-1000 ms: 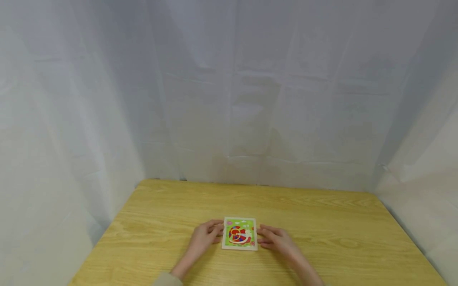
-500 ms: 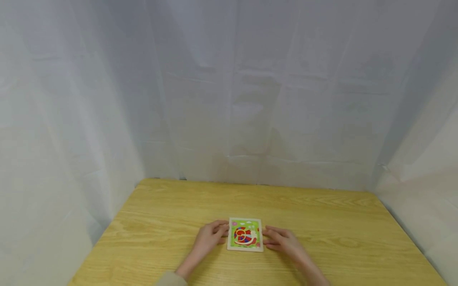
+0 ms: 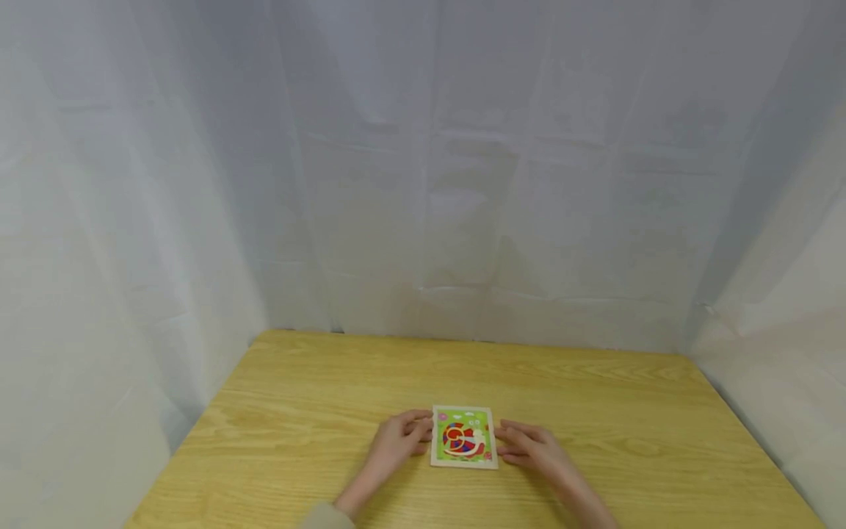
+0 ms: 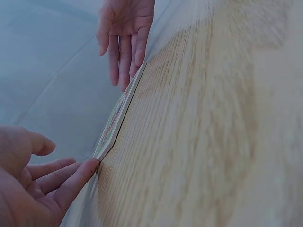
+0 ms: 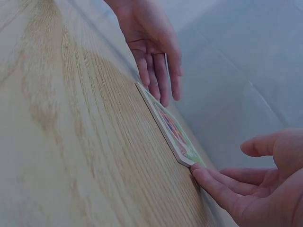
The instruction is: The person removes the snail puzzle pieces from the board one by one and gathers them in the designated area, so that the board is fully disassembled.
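Observation:
A flat square wooden puzzle board (image 3: 464,438) with a colourful snail picture on green lies face up on the table. My left hand (image 3: 399,438) is at its left edge, and in the left wrist view the fingertips (image 4: 91,164) touch the board's corner. On the opposite side is my right hand (image 3: 534,450), its fingertips (image 5: 198,171) against the board's right edge in the right wrist view. Both hands have fairly straight fingers, with the thumbs held up off the board. Neither hand is curled round it.
The wooden table (image 3: 317,389) extends around the board on all sides. A pale hanging sheet (image 3: 410,184) encloses the table at the back, left and right.
Between both hands, the board has slid to the right across the table and slightly toward the near edge. The hands have moved along with it, keeping their places at its sides.

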`<move>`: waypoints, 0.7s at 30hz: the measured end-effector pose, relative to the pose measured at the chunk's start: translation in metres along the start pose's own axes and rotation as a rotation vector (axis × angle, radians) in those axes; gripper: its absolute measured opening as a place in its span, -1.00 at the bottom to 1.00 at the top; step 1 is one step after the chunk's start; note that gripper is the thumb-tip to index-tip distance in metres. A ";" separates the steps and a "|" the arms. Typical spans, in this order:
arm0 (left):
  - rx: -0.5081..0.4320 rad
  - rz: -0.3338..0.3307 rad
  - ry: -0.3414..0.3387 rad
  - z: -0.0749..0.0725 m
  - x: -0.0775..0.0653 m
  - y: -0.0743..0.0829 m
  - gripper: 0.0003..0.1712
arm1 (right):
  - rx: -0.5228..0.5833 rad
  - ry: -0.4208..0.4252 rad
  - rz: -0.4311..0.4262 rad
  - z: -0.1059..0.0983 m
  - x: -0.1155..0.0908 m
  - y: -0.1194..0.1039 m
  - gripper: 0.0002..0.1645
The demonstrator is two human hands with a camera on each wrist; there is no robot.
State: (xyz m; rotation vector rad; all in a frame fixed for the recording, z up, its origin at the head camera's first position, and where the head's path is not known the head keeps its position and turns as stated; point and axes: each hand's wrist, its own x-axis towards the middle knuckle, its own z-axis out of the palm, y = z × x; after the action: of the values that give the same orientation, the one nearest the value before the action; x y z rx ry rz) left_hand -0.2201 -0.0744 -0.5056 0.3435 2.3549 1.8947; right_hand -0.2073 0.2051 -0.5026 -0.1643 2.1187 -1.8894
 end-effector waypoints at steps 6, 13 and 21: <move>-0.006 -0.007 -0.006 0.003 0.000 0.002 -0.57 | 0.000 -0.015 -0.001 -0.005 -0.002 0.003 -0.28; -0.005 -0.020 -0.014 0.006 0.000 0.003 -0.58 | -0.005 -0.039 0.011 -0.010 -0.004 0.003 -0.25; -0.005 -0.025 -0.026 0.009 0.000 0.003 -0.58 | -0.011 -0.051 0.017 -0.012 -0.008 0.002 -0.23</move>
State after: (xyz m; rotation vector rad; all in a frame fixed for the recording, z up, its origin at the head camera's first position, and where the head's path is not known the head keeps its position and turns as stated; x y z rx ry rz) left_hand -0.2174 -0.0656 -0.5044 0.3355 2.3264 1.8731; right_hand -0.2028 0.2186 -0.5021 -0.1942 2.0914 -1.8444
